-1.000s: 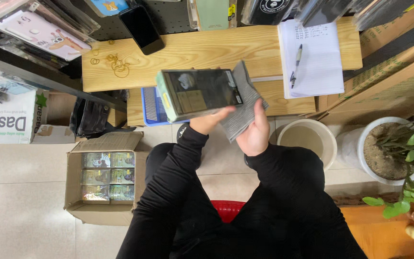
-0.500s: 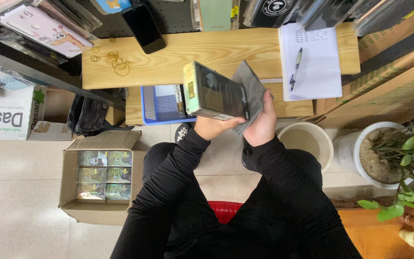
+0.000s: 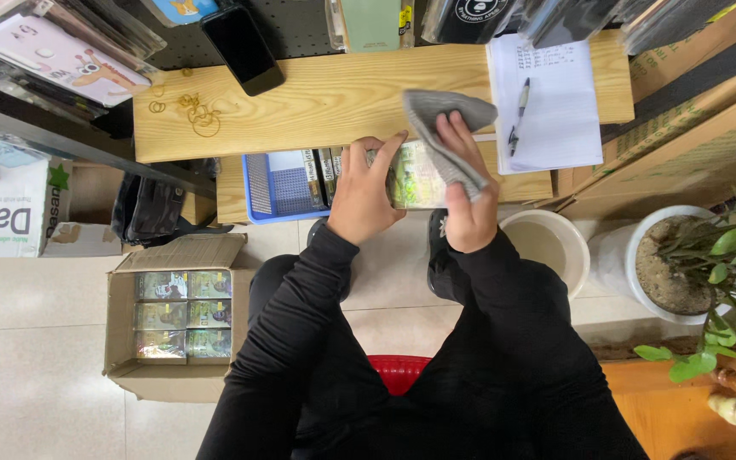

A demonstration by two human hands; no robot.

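Left hand point(image 3: 361, 198) fingers point(image 3: 382, 158) clamped on small packaged box point(image 3: 415, 175), held between both hands. Right hand point(image 3: 468, 192) fingers point(image 3: 457, 140) pressing grey cloth point(image 3: 440, 128) against box's right side, above blue basket point(image 3: 278, 187), at desk point(image 3: 325, 98) edge.

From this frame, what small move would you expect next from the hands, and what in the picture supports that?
Probably a short wipe of the grey cloth across the top face of the flat packaged box. The right hand presses the cloth onto the box's right end, while the left hand grips its left end and steadies it over the blue basket, where similar boxes stand on edge.
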